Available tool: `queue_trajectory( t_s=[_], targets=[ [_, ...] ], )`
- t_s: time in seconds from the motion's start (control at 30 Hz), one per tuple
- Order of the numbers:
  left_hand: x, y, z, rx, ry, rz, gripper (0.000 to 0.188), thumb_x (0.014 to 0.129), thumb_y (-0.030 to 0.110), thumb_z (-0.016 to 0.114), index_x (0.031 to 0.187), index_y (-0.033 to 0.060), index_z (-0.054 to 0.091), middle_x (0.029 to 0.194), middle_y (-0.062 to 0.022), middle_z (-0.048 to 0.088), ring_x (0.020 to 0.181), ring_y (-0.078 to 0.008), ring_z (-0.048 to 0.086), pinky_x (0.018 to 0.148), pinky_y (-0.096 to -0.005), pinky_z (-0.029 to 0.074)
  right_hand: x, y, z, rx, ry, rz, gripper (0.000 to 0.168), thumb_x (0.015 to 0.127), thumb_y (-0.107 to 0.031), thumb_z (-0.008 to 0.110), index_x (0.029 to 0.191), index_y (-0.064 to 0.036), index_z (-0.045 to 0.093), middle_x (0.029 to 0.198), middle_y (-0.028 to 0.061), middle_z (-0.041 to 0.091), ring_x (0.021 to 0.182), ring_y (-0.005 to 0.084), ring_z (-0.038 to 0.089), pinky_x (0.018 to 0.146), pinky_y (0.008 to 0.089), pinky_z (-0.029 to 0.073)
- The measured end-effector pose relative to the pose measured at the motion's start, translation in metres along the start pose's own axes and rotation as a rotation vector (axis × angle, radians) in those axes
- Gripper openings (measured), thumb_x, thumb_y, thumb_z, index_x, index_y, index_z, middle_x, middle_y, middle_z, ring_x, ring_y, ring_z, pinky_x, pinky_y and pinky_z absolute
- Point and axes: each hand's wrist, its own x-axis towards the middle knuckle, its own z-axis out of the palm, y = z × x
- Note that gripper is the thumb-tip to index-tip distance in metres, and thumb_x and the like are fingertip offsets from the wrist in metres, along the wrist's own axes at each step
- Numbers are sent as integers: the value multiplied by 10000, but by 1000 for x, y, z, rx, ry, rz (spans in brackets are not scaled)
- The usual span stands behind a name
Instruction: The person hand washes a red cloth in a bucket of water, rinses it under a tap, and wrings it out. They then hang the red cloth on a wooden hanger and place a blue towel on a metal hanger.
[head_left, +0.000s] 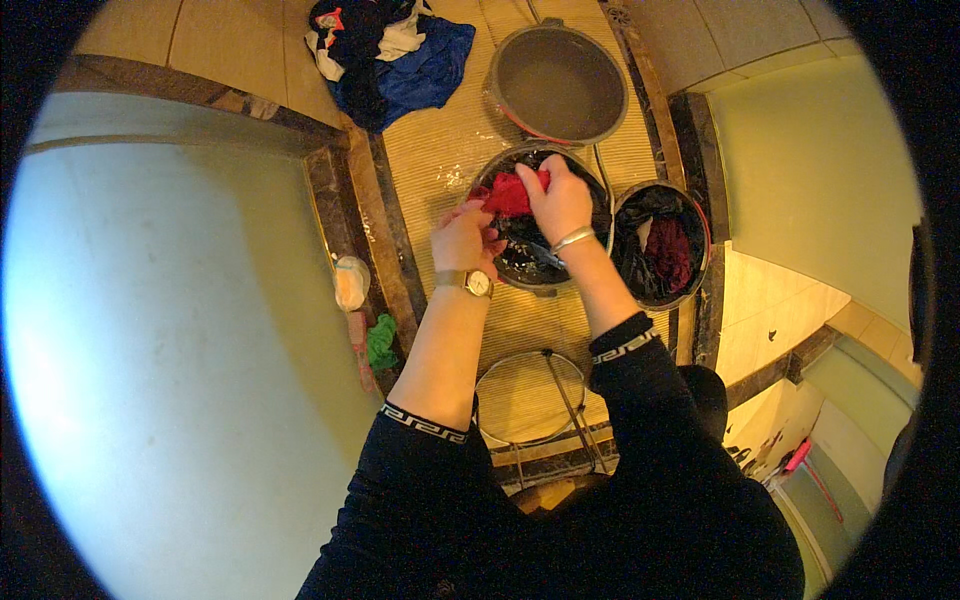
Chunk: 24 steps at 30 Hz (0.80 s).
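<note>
A wet-looking red cloth (510, 196) is stretched between my two hands above a round tub (556, 288). My right hand (559, 199), with a metal bangle at the wrist, pinches the cloth's right part between thumb and fingers. At its left end, the fingers of my left hand (463, 238) grip the cloth; a watch is on that wrist. Dark, glistening material (529, 251), perhaps clothes in water or a black plastic lining, fills the tub beneath. My hands hide part of the tub and its contents.
Beyond stands a wide tub (561, 86) of greyish water. At right, a smaller bucket (651, 247) holds dark-red cloth and black material. Clothes (397, 64) lie on the ribbed floor (420, 157). A pink brush (360, 349) and green mesh (382, 343) rest on the left ledge.
</note>
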Motion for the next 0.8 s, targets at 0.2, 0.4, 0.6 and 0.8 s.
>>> queue_trajectory(
  t_s=[0.2,0.4,0.6,0.8],
  targets=[
    [2,8,-6,9,175,-25,243,847,249,622,1039,110,568,940,-49,540,782,-234,551,643,-441,480,-30,23,88,-272,-239,-247,237,867,-211,593,1092,-138,606,975,147,635,843,322,621,689,455,496],
    [-5,5,14,103,138,-68,305,842,263,617,1088,90,571,1130,-50,507,925,-224,462,754,-456,399,-7,75,130,-218,-424,-9,331,806,-190,603,1131,-136,639,1119,159,576,875,338,604,763,444,497],
    [-11,19,8,-11,138,-158,266,888,343,576,1032,122,607,1018,-58,561,931,-216,473,805,-431,415,-14,-30,12,475,-360,-162,174,677,-193,689,743,-54,608,787,147,600,778,316,597,702,397,500],
    [54,-23,-30,-486,-824,-102,205,954,258,520,1010,86,616,772,-4,554,739,-146,534,708,-271,455,-56,-109,-72,724,-189,-422,255,617,-34,652,584,-61,400,683,103,512,641,251,528,556,321,407]
  ],
)
